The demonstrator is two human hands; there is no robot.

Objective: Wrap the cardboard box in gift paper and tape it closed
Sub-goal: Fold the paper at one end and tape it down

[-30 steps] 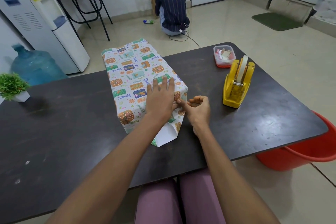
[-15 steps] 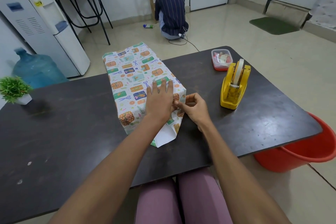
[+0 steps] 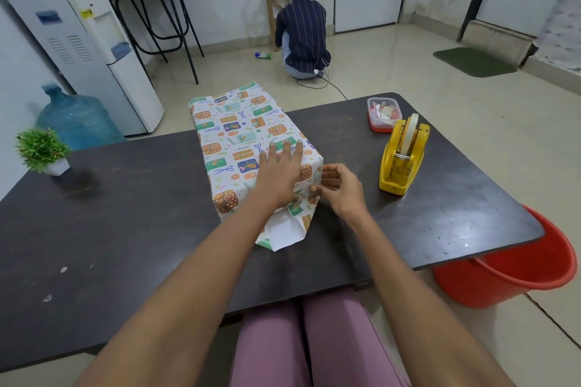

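The box (image 3: 239,141) lies lengthwise in the middle of the dark table (image 3: 125,214), covered in white gift paper with a coloured present pattern. Its near end is unsealed, and a loose paper flap (image 3: 284,234) shows its white underside toward me. My left hand (image 3: 278,176) presses flat on the top of the box near that end, fingers straight. My right hand (image 3: 338,188) is at the box's near right corner, thumb and fingers curled and pinching the paper fold there. A yellow tape dispenser (image 3: 401,160) stands to the right of my right hand.
A small clear container with a red base (image 3: 382,116) sits behind the dispenser. A little potted plant (image 3: 44,151) stands at the table's far left. A red bucket (image 3: 509,273) is on the floor by the right table corner. A person (image 3: 301,34) crouches on the floor beyond.
My right hand has shifted from poking the fold with a fingertip to pinching the paper at the corner. My left hand stays pressed on the box. The camera has tilted slightly.
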